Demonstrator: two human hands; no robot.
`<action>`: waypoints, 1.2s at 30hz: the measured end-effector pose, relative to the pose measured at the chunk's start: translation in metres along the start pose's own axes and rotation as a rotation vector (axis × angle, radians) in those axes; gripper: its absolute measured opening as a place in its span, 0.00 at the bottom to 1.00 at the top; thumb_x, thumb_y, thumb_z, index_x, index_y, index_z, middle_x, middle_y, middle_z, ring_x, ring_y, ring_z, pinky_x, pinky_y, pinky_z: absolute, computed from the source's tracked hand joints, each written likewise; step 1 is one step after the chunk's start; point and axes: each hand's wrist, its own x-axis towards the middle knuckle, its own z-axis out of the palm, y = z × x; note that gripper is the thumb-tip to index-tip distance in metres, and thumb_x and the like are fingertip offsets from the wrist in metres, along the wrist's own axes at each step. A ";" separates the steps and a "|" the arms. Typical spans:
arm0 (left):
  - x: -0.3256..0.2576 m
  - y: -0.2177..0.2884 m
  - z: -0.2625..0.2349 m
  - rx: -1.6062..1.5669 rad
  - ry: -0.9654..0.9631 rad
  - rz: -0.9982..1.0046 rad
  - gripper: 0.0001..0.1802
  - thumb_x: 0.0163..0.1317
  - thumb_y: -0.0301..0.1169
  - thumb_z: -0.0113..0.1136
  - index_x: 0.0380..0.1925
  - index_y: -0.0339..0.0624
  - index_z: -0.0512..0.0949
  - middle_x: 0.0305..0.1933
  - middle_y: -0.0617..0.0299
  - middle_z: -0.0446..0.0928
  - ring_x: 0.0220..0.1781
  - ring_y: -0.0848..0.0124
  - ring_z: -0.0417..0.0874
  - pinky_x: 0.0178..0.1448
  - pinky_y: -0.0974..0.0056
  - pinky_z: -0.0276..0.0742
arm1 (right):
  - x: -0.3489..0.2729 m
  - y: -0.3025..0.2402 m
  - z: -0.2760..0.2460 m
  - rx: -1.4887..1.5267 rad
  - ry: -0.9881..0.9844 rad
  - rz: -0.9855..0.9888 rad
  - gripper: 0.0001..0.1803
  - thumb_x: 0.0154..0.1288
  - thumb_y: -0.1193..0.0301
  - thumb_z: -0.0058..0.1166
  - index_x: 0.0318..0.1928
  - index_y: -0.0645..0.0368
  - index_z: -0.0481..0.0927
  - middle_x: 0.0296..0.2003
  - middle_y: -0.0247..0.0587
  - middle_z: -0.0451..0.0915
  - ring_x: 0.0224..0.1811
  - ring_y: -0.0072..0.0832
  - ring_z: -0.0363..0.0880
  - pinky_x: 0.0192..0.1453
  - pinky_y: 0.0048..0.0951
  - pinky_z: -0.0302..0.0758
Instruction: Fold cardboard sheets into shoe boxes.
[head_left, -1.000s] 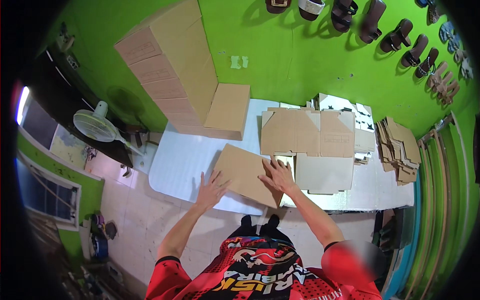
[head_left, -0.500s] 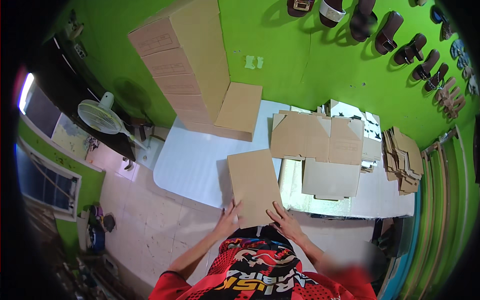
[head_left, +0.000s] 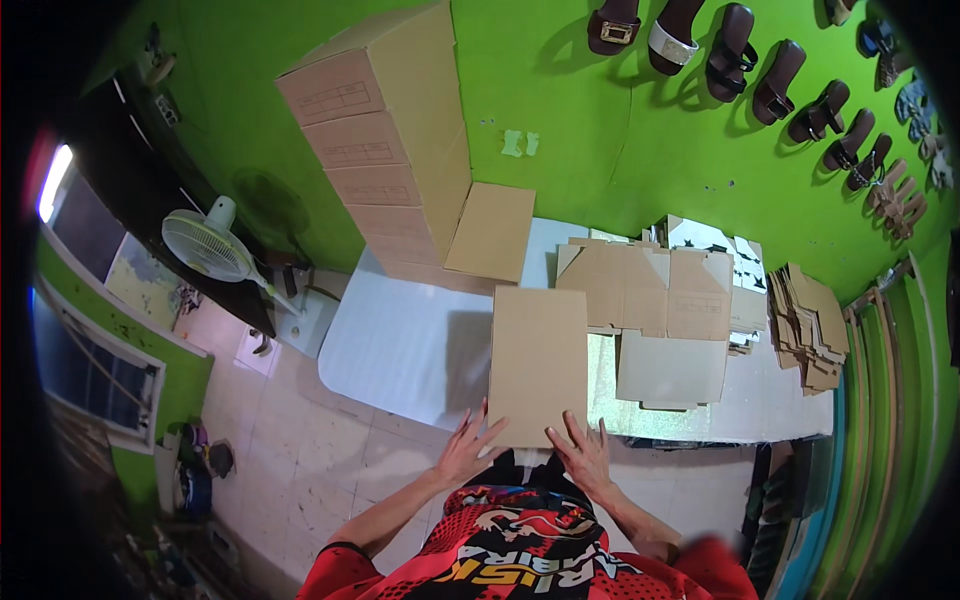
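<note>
Two hands reach for one brown box (head_left: 539,365), one hand at each near corner. The left hand (head_left: 468,447) is at the left corner, and its fingers are spread apart. The right hand (head_left: 585,457) is at the right corner, with its fingers spread too. Fingertips touch the box at its near end, but I cannot tell how hard they press. The box is in the middle, right in front of the person, and its near end goes past the edge of the white table (head_left: 400,345).

Behind it, to the left, a tall stack of boxes (head_left: 432,130) stands by the green wall (head_left: 580,140). One low box (head_left: 492,228) is just beside the stack. To the right lies flat brown cardboard (head_left: 612,287), with a pale sheet (head_left: 672,366) nearer the person.
</note>
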 end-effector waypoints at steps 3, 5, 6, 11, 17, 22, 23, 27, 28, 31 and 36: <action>0.039 -0.024 -0.029 0.113 0.051 0.060 0.40 0.70 0.45 0.68 0.80 0.60 0.65 0.86 0.37 0.50 0.83 0.43 0.61 0.85 0.38 0.56 | 0.055 0.004 -0.005 -0.083 0.112 -0.050 0.39 0.68 0.64 0.68 0.77 0.27 0.69 0.80 0.43 0.65 0.57 0.51 0.84 0.78 0.68 0.59; 0.075 -0.044 -0.056 0.170 0.087 0.077 0.41 0.69 0.45 0.69 0.80 0.60 0.65 0.86 0.40 0.51 0.84 0.45 0.60 0.86 0.39 0.54 | 0.102 0.008 -0.004 -0.131 0.186 -0.063 0.37 0.69 0.64 0.67 0.76 0.28 0.71 0.79 0.41 0.66 0.55 0.48 0.84 0.78 0.67 0.61; 0.092 -0.057 -0.070 0.177 0.097 0.075 0.41 0.69 0.46 0.68 0.80 0.60 0.65 0.86 0.41 0.51 0.85 0.46 0.59 0.86 0.39 0.53 | 0.129 0.007 -0.005 -0.112 0.233 -0.068 0.36 0.69 0.64 0.66 0.76 0.28 0.71 0.79 0.40 0.66 0.54 0.47 0.84 0.77 0.65 0.62; 0.182 -0.103 -0.154 0.157 0.118 -0.045 0.42 0.70 0.46 0.66 0.82 0.59 0.61 0.88 0.46 0.48 0.87 0.50 0.55 0.86 0.33 0.46 | 0.258 0.004 -0.008 -0.066 0.276 -0.042 0.32 0.76 0.61 0.60 0.78 0.32 0.69 0.80 0.39 0.64 0.60 0.51 0.83 0.75 0.66 0.65; 0.205 -0.114 -0.148 0.385 0.333 -0.124 0.44 0.69 0.37 0.64 0.83 0.57 0.57 0.89 0.50 0.45 0.89 0.51 0.47 0.86 0.29 0.40 | 0.322 -0.001 0.010 -0.038 0.097 0.062 0.35 0.76 0.59 0.60 0.79 0.34 0.65 0.84 0.41 0.54 0.68 0.56 0.78 0.77 0.68 0.65; 0.198 -0.118 -0.120 0.492 0.122 -0.051 0.53 0.62 0.30 0.66 0.85 0.59 0.51 0.90 0.53 0.41 0.90 0.52 0.41 0.88 0.32 0.35 | 0.332 0.007 0.025 -0.056 0.060 0.081 0.33 0.77 0.64 0.57 0.79 0.34 0.66 0.84 0.40 0.54 0.68 0.56 0.78 0.77 0.68 0.65; 0.200 -0.120 -0.118 0.490 0.121 -0.054 0.53 0.62 0.30 0.66 0.85 0.59 0.51 0.90 0.53 0.41 0.90 0.52 0.41 0.88 0.32 0.35 | 0.334 0.008 0.027 -0.032 0.055 0.092 0.32 0.78 0.67 0.55 0.79 0.34 0.66 0.84 0.40 0.55 0.68 0.56 0.78 0.77 0.67 0.66; 0.210 -0.132 -0.113 0.469 0.094 -0.085 0.57 0.59 0.30 0.68 0.86 0.57 0.47 0.91 0.54 0.38 0.91 0.51 0.37 0.87 0.31 0.33 | 0.341 0.019 0.037 0.030 0.159 0.000 0.32 0.76 0.73 0.53 0.77 0.37 0.69 0.80 0.43 0.63 0.62 0.53 0.84 0.75 0.59 0.73; 0.210 -0.136 -0.113 0.459 0.098 -0.091 0.58 0.59 0.29 0.69 0.86 0.57 0.45 0.91 0.54 0.37 0.91 0.50 0.36 0.87 0.31 0.32 | 0.343 0.018 0.037 0.015 0.150 -0.010 0.32 0.74 0.76 0.53 0.76 0.39 0.71 0.79 0.43 0.65 0.61 0.51 0.85 0.74 0.55 0.75; 0.213 -0.144 -0.119 0.476 0.077 -0.110 0.59 0.58 0.29 0.69 0.86 0.55 0.45 0.91 0.55 0.36 0.91 0.51 0.35 0.87 0.30 0.31 | 0.351 0.015 0.035 -0.002 0.130 -0.009 0.35 0.69 0.81 0.52 0.74 0.40 0.74 0.77 0.43 0.69 0.59 0.47 0.86 0.72 0.49 0.78; 0.229 -0.147 -0.126 0.475 0.031 -0.103 0.60 0.57 0.29 0.70 0.86 0.56 0.45 0.91 0.56 0.36 0.91 0.52 0.34 0.86 0.28 0.29 | 0.364 0.028 0.034 -0.043 0.181 -0.018 0.39 0.66 0.81 0.55 0.76 0.35 0.72 0.78 0.39 0.68 0.50 0.50 0.89 0.57 0.46 0.87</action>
